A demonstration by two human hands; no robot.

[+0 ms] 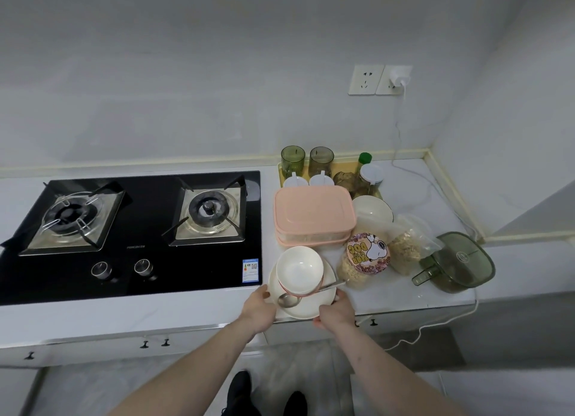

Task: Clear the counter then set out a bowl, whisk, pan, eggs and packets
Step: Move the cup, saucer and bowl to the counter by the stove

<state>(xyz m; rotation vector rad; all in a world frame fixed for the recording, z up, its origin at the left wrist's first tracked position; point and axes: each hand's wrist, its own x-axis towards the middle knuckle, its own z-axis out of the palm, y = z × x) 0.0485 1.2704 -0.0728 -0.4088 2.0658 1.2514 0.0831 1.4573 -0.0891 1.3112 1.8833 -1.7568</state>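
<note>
Head view: both hands hold a plate (323,278) at the counter (404,285) front edge, left hand (259,303) on its left rim, right hand (337,310) on its near right rim. On the plate between them sit stacked bowls (299,267) and a spoon (289,300). Beyond stands a pink box (314,218); a cereal jar (365,260) is at right.

White bowl (299,267) on cream plate (314,306), centre of frame. Pink boxes (313,218) above; green cups (292,159) upper right. Black stove (130,238) at left.
</note>
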